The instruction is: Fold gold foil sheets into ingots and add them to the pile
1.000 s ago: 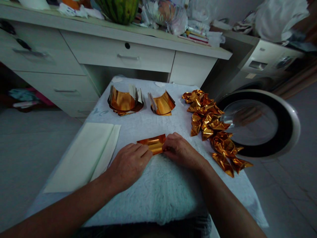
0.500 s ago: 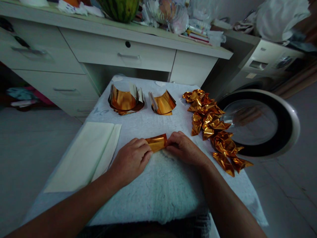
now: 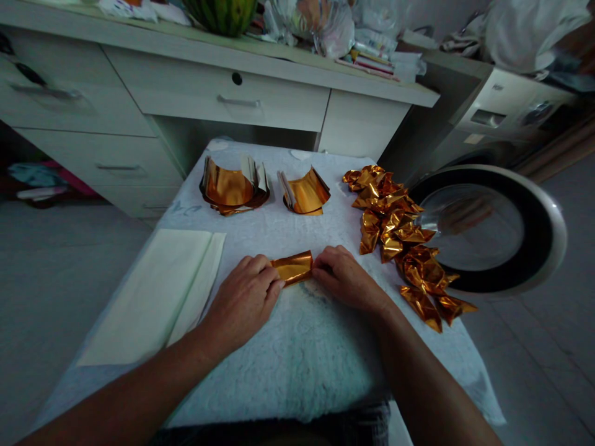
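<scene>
Between my hands lies a small rolled piece of gold foil paper (image 3: pixel 295 269) on the cloth-covered table. My left hand (image 3: pixel 246 297) is closed on its left end. My right hand (image 3: pixel 344 277) has its fingers pinched at the right end; the fingertips are partly hidden. Two curved stacks of gold foil sheets stand farther back, a larger left stack (image 3: pixel 229 187) and a smaller right stack (image 3: pixel 307 192). Folded gold foil pieces (image 3: pixel 395 229) are heaped along the right side. Pale paper sheets (image 3: pixel 144 297) lie flat at the left, beside my left forearm.
Behind the table (image 3: pixel 279 371) runs a white drawer cabinet (image 3: pixel 195 93) bearing a watermelon (image 3: pixel 223 13), plastic bags and small packets. At the right, a washing machine's round door (image 3: pixel 534 248) hangs open next to the foil heap.
The view has shifted slightly. Both hands stay at the foil roll, with my left hand a little farther left and slightly more of the roll's left part showing.
</scene>
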The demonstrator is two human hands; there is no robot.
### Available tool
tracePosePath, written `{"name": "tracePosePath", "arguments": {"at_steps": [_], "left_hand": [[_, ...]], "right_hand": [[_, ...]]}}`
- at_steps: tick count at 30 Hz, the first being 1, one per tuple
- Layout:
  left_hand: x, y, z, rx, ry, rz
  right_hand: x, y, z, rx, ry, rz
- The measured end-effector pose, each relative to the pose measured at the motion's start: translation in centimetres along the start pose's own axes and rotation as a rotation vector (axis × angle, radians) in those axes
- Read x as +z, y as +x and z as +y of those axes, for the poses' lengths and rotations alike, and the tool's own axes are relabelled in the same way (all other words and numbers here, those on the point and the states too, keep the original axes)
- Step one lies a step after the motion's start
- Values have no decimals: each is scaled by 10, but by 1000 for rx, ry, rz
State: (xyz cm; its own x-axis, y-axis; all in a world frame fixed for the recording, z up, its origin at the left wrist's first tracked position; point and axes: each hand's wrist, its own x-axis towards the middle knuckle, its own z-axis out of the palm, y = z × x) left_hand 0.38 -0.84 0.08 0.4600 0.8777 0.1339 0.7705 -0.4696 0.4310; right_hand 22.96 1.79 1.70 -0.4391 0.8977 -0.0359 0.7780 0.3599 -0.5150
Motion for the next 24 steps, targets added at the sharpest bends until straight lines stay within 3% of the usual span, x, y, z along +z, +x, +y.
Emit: {"name": "tracePosePath", "arguments": {"at_steps": [11, 24], "left_hand": [[0, 0, -8, -27, 38, 24], [-3, 5, -8, -28, 41, -5]], "right_hand": [[6, 4, -5, 148, -6, 54], [9, 6, -5, 221, -23, 57]]}}
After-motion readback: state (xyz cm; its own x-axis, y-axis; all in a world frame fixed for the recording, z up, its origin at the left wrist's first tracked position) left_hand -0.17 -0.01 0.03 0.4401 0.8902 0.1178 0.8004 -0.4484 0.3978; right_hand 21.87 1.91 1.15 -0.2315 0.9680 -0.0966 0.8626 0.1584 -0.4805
